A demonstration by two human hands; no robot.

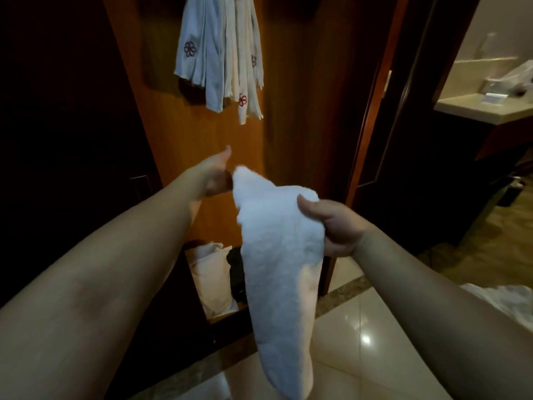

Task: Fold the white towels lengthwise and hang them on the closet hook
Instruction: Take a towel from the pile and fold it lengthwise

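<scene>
The left hand [215, 176] reaches forward beside the top corner of the white towel [277, 255], thumb raised; whether its fingers pinch that corner cannot be told, since the cloth hides them. The towel, already folded into a long narrow strip, hangs between the two hands in front of the wooden closet panel [187, 140], its lower end trailing toward the floor. The right hand [334, 223] holds the grip clamped on the towel's upper right edge, thumb on top. Above, several hung towels [222, 59] with red flower marks drape down the panel; the hook itself is out of frame. Judgement: to hang this one well, keep the fold edges aligned, lift the strip by its middle and drape it evenly beside the others. Below sit a white bag [210, 272] and a dark item in the closet base. The tiled floor [360, 327] is glossy; a bathroom tabletop [473, 108] shows at far right.
</scene>
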